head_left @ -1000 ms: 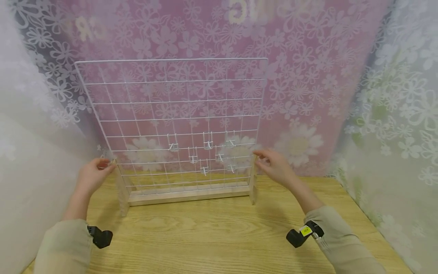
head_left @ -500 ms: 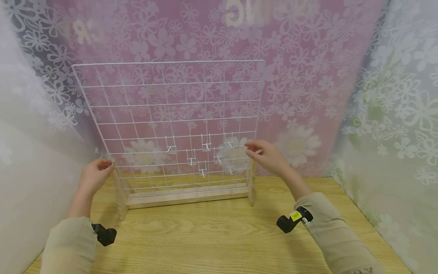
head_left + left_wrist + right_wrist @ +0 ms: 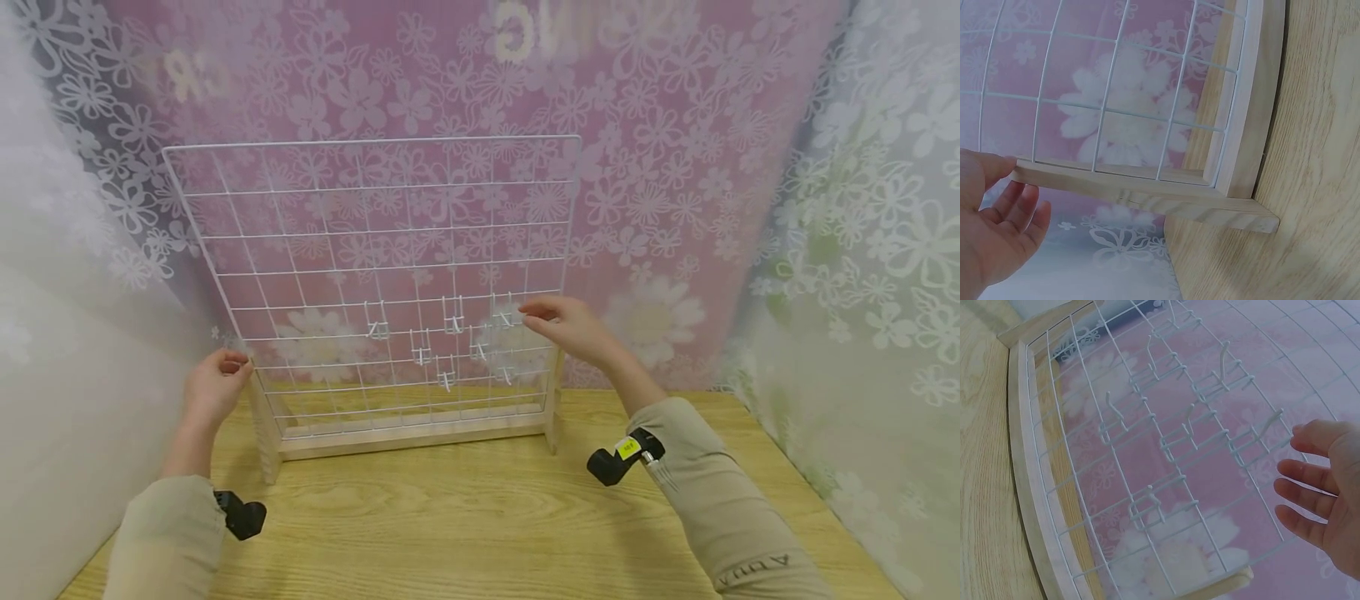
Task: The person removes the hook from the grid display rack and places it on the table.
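A white wire grid panel (image 3: 375,142) stands upright in a pale wooden stand (image 3: 412,438). Several white wire hooks (image 3: 453,323) hang on its lower middle and right part. My left hand (image 3: 213,387) is at the left edge; in the left wrist view its thumb and fingers pinch the upper end of the wooden side post (image 3: 1129,192). My right hand (image 3: 573,330) hovers in front of the grid's right side with relaxed fingers, holding nothing. Its thumb and forefinger are close to the upper right hook (image 3: 1266,430), as the right wrist view shows.
The stand rests on a wood-grain table (image 3: 450,517). A pink floral curtain (image 3: 660,192) hangs close behind the grid, with pale floral sheets at the left and right sides. Black cameras (image 3: 611,465) are strapped to both wrists.
My right hand has left the right side post and moved left and slightly up toward the upper right hook. The left hand stays at the left post.
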Tool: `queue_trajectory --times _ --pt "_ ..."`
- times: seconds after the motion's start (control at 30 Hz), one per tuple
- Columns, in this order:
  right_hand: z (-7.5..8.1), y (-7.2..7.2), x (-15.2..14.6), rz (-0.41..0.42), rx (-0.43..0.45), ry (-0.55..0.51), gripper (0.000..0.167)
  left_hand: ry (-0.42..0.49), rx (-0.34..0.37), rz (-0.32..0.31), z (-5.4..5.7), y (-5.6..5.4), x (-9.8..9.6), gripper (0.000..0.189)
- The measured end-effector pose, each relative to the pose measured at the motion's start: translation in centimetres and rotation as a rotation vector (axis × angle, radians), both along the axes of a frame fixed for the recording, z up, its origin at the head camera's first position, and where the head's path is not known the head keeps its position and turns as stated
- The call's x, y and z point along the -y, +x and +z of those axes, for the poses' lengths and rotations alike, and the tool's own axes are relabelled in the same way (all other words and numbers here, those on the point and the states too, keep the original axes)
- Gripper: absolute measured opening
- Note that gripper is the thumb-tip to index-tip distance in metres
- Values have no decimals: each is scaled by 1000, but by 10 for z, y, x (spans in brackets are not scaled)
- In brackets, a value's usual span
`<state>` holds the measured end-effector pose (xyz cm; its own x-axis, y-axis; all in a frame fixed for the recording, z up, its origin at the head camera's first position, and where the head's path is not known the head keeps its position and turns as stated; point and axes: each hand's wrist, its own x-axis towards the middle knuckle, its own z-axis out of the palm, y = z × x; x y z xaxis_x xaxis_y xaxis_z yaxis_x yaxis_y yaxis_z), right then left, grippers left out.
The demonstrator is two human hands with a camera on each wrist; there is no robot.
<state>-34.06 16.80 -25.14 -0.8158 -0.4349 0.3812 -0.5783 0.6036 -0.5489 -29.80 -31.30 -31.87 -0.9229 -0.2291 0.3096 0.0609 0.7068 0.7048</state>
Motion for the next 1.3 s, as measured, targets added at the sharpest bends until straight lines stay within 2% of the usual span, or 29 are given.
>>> queue_trajectory --times 0.2,0.47,0.77,1.0,1.3 --pt "7 -2 7 -3 -5 27 35 32 -21 36 0 -2 -2 29" --pt "11 -3 9 -5 6 43 33 20 -60 46 0 -6 -4 26" --pt "14 -3 12 3 16 34 33 15 -84 94 -1 -9 -5 24" --pt "10 -9 17 11 88 -24 34 18 -78 90 -4 -7 -5 25" --pt "7 -16 23 53 186 -44 32 35 -72 83 -8 -4 -4 25"
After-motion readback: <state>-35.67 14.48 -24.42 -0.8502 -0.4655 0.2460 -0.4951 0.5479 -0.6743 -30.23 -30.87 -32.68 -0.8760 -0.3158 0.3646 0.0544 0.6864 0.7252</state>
